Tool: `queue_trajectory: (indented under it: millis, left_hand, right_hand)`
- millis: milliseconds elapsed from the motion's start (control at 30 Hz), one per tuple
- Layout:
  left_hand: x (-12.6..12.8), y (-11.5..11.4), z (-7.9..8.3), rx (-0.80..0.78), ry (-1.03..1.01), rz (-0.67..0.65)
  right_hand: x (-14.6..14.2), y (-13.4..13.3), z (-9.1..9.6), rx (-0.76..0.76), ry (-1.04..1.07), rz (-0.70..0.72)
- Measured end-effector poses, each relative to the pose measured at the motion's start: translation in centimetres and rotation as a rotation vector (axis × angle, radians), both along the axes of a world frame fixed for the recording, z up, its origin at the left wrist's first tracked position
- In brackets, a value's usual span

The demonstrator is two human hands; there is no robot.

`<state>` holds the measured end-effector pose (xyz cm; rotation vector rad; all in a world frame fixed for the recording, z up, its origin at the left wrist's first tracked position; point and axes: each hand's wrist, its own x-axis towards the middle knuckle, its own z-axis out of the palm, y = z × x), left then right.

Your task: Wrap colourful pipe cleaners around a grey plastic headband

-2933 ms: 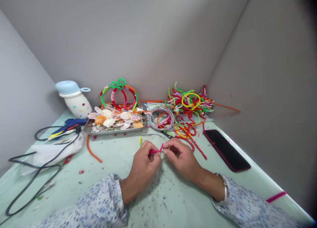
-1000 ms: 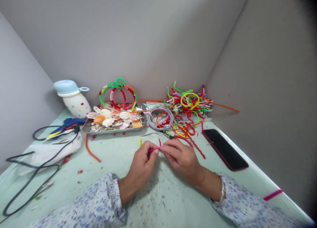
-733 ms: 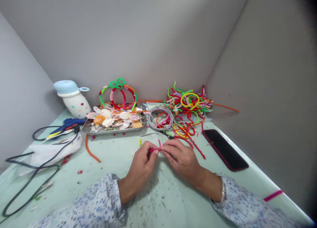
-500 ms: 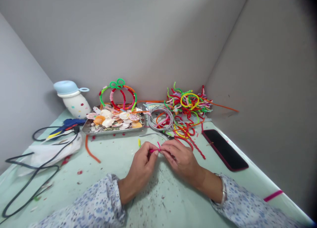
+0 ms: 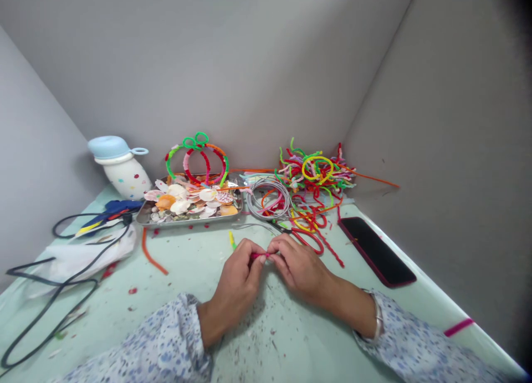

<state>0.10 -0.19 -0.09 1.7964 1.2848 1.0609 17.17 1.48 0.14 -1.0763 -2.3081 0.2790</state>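
Between my fingertips is a magenta pipe cleaner (image 5: 259, 255), mostly hidden by the fingers. My left hand (image 5: 240, 275) is closed, pinching it between thumb and forefinger. From the other side my right hand (image 5: 300, 264) pinches its end, the fingertips of both hands almost touching. A yellow and green pipe cleaner piece (image 5: 231, 239) sticks out just beyond my left hand; whether it joins the magenta one I cannot tell. Red-handled scissors (image 5: 310, 240) lie right behind my right hand.
A metal tray (image 5: 187, 223) of seashells stands at the back, with pipe-cleaner rings (image 5: 208, 167) propped on it. Beside it are a wire coil (image 5: 269, 200) and a heap of pipe cleaners (image 5: 318, 169). A phone (image 5: 378, 253) lies right; a bottle (image 5: 122, 169) and black cable (image 5: 62, 283) left.
My right fingers have closed over the short magenta end that stuck up before. The yellow and green piece now shows more beyond my left hand.
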Motion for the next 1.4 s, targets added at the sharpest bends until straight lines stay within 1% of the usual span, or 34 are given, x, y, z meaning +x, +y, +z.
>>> queue_trajectory:
  millis: [200, 433, 700, 933, 1267, 1400]
  left_hand:
    - [0.0, -0.2, 0.2, 0.033, 0.053, -0.010]
    - [0.0, -0.2, 0.3, 0.052, 0.057, -0.018]
    - [0.1, -0.2, 0.5, 0.047, 0.038, -0.001]
    - [0.2, -0.3, 0.6, 0.046, 0.011, -0.009]
    - [0.3, -0.2, 0.5, 0.058, 0.026, -0.009]
    - [0.3, -0.3, 0.6, 0.057, 0.023, -0.012]
  right_hand:
    - [0.2, 0.4, 0.2, -0.137, 0.038, 0.050]
    - [0.2, 0.4, 1.0, -0.253, 0.084, 0.058]
    - [0.2, 0.5, 0.9, -0.222, 0.111, 0.064]
    - [0.3, 0.5, 0.9, -0.178, 0.065, 0.094]
    - [0.0, 0.2, 1.5, -0.248, 0.181, 0.078]
    - [0.0, 0.2, 1.3, -0.333, 0.242, 0.077]
